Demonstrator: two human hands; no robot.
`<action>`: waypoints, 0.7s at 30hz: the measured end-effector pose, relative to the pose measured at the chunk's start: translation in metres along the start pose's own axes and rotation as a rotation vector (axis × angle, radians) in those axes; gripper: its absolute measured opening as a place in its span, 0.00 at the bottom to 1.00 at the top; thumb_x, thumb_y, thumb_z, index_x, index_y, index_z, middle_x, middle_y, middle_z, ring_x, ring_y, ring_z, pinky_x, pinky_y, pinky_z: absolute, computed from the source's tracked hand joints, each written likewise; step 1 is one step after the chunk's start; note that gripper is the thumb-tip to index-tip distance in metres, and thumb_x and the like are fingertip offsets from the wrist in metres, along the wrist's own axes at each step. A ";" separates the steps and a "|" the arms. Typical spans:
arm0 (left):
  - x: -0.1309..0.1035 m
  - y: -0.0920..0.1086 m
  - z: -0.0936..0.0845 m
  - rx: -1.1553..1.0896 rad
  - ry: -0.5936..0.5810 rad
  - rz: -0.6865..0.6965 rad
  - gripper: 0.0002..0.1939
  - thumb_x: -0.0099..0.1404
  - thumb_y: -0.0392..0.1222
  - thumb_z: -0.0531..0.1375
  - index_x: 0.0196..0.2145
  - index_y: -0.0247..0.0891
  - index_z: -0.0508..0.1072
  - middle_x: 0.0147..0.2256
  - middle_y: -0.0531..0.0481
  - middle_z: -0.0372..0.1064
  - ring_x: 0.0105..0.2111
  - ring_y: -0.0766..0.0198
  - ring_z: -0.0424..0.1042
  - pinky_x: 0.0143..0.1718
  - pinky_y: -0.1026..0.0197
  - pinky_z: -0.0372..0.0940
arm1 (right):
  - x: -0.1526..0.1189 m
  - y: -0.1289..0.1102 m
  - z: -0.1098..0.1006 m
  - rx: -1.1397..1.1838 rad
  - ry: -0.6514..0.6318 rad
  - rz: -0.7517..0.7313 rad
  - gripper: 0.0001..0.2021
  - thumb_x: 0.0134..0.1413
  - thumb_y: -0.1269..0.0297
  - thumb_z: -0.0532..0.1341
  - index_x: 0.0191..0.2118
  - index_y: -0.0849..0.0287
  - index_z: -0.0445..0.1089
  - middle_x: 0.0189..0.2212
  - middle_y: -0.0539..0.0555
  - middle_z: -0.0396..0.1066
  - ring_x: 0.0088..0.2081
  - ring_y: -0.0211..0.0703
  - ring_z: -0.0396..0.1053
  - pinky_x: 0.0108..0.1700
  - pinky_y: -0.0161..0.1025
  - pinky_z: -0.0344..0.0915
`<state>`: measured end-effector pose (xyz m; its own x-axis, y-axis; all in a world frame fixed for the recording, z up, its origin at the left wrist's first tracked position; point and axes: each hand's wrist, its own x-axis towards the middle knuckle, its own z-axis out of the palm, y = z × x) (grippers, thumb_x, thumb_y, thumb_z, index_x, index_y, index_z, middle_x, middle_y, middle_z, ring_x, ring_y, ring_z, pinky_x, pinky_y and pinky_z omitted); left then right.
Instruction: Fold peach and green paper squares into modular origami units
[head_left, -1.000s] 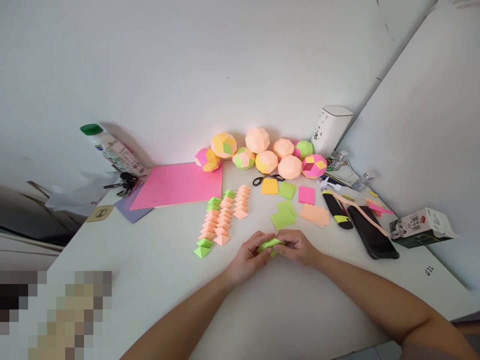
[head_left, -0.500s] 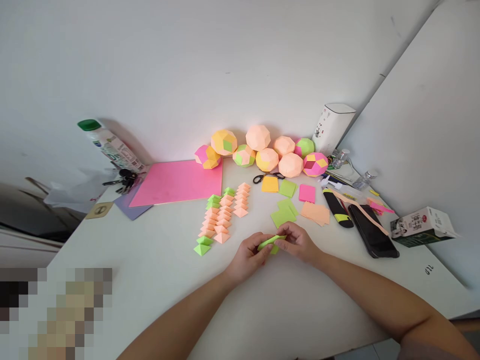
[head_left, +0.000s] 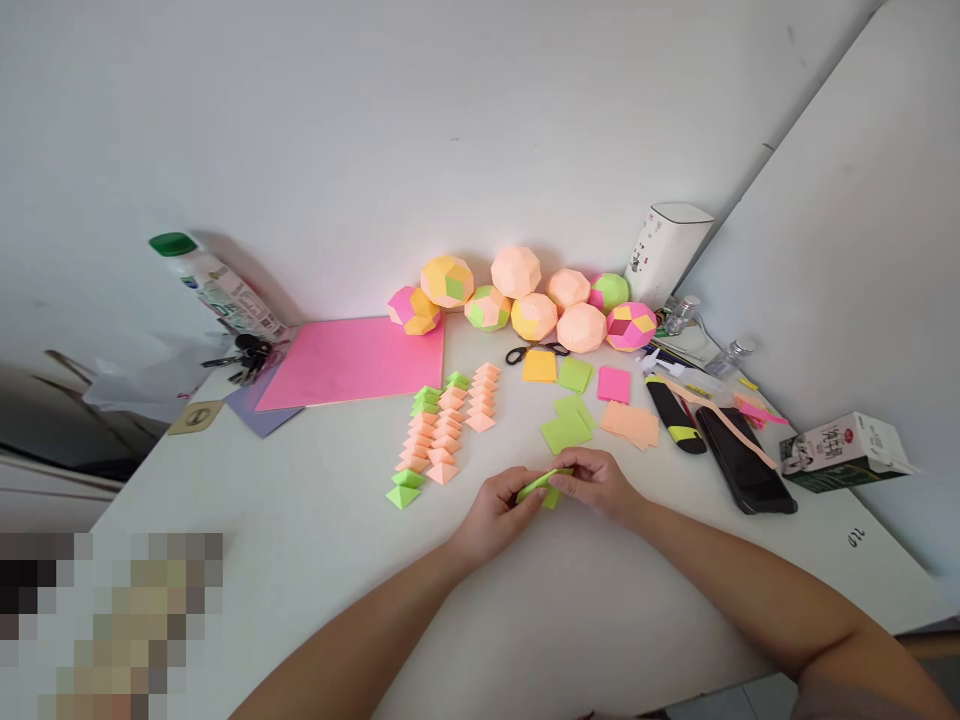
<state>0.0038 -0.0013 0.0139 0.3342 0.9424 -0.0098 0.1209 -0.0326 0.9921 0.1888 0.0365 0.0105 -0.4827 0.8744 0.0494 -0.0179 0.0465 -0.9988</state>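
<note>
Both hands are closed on a small folded piece of light-green paper (head_left: 552, 499), held just above the near part of the white counter (head_left: 315, 530). The left hand (head_left: 499, 510) pinches one end between thumb and fingers, while the right hand (head_left: 600, 485) grips the other end, its fingertips bent over the edge. The work looks like shaping or pressing a fold, though the exact crease is hidden by the fingers; such a move calls for a light, even pinch with the edges kept in line. Just beyond the hands lie loose light-green paper sheets (head_left: 566, 434) and, to their right, overlapping peach paper sheets (head_left: 630, 425). Pointed peach and green folded-paper pieces (head_left: 442, 472) stand in three overlapping columns to the left. Behind are black-handled scissors (head_left: 514, 356) and a cluster of many-sided multicoloured paper balls (head_left: 516, 272) along the plain pale wall (head_left: 375, 130). A flat pink rectangular board (head_left: 352, 365) lies at the left, near a tilted white bottle with a green cap (head_left: 229, 297). Toward the right side are a black phone (head_left: 739, 465) and a printed drink carton (head_left: 836, 455).
</note>
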 end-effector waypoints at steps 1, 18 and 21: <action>0.000 0.000 0.000 0.004 -0.001 0.002 0.15 0.63 0.47 0.54 0.43 0.41 0.75 0.27 0.51 0.65 0.23 0.68 0.61 0.26 0.64 0.59 | 0.000 0.000 0.000 -0.002 0.000 0.000 0.05 0.49 0.64 0.64 0.31 0.60 0.72 0.25 0.50 0.67 0.27 0.36 0.62 0.29 0.34 0.60; 0.000 -0.002 0.000 0.049 -0.029 0.027 0.13 0.64 0.44 0.53 0.38 0.37 0.76 0.24 0.54 0.58 0.21 0.70 0.57 0.22 0.68 0.55 | 0.001 0.001 0.000 0.014 -0.010 0.005 0.07 0.48 0.61 0.65 0.32 0.60 0.72 0.26 0.50 0.68 0.27 0.36 0.63 0.29 0.34 0.61; 0.000 -0.002 0.000 0.064 -0.026 0.023 0.13 0.64 0.43 0.53 0.37 0.37 0.76 0.24 0.54 0.58 0.21 0.71 0.57 0.22 0.68 0.55 | 0.001 0.001 0.000 -0.004 -0.013 -0.016 0.07 0.49 0.62 0.64 0.32 0.60 0.73 0.25 0.51 0.68 0.27 0.36 0.63 0.29 0.35 0.61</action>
<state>0.0037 -0.0015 0.0123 0.3615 0.9323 0.0084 0.1727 -0.0758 0.9821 0.1882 0.0374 0.0096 -0.4936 0.8672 0.0652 -0.0225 0.0622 -0.9978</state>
